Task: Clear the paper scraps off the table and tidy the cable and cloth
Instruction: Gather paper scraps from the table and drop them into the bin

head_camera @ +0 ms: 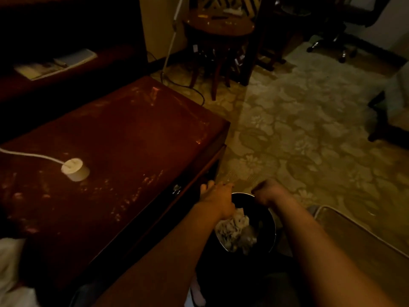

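Observation:
A black bin (271, 220) stands on the floor by the dark red table (124, 138). Crumpled paper scraps (234, 231) lie inside it. My left hand (218, 199) hovers over the bin's near-left rim, fingers stretched toward the table edge and holding nothing. My right hand (269, 193) is over the bin's far rim with its fingers curled into a fist; nothing shows in it. A white cable (28, 155) runs across the table to a round white plug (75, 169). A white cloth (11, 273) lies at the table's near left corner.
A drawer handle (176, 189) sits on the table's front, close to my left hand. A small round wooden table (219, 25) and an office chair (345, 23) stand farther back on the patterned carpet (298, 120). A flat board (363, 238) lies right of the bin.

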Motion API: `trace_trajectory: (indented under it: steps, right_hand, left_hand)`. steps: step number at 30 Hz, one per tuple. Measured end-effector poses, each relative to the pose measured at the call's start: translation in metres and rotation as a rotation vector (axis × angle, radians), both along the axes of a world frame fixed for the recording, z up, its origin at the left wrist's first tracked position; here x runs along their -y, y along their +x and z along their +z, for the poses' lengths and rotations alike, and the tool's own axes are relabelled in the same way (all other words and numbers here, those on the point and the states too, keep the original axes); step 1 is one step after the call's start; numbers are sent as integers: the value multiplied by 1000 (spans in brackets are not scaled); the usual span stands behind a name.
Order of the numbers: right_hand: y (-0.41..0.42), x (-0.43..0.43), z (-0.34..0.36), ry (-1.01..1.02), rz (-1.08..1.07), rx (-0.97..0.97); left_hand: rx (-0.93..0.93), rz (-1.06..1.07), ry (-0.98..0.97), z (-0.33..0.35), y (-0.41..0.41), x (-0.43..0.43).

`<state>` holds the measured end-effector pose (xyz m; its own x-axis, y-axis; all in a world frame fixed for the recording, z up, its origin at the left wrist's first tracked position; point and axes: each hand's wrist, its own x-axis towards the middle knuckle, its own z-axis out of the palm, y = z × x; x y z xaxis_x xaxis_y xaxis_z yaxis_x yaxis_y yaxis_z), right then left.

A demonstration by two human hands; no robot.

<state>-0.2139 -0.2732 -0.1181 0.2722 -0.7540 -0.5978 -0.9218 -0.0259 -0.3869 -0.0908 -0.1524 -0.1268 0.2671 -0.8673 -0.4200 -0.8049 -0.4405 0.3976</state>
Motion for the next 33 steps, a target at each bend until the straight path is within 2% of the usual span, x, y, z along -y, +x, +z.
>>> trace_trajectory:
  steps: [3,6,9,12,14,18,22,24,26,29,33]
  right_hand:
    - [31,-16,8,-63,-14,202]
    - [78,-60,20,-108,104,496]
    - [118,-113,49,-181,246,664]
    - [143,-176,80,-37,416,841]
    - [155,-218,93,72,549,917]
    - [183,-289,102,159,805,908]
    - [198,-325,104,106,812,930]
    - [202,-336,101,91,830,898]
    - [204,-346,95,99,936,843]
    - [208,-358,87,-35,1193,707]
    - [218,-377,79,-166,1294,690]
  left_hand:
    - [30,80,-30,17,13,-10]
    - [50,220,-97,45,28,-40]
    - [12,457,-243,72,45,-93]
    - [33,687,-496,92,63,-169]
    - [126,803,-576,98,69,-221]
    - [310,929,-566,103,76,-298]
    - [428,866,-442,131,101,-335]
    - [480,877,-464,138,112,-349]
    - [494,946,-541,132,118,-365]
    - [488,1020,-650,109,120,-388]
    - [461,942,-585,89,129,-414]
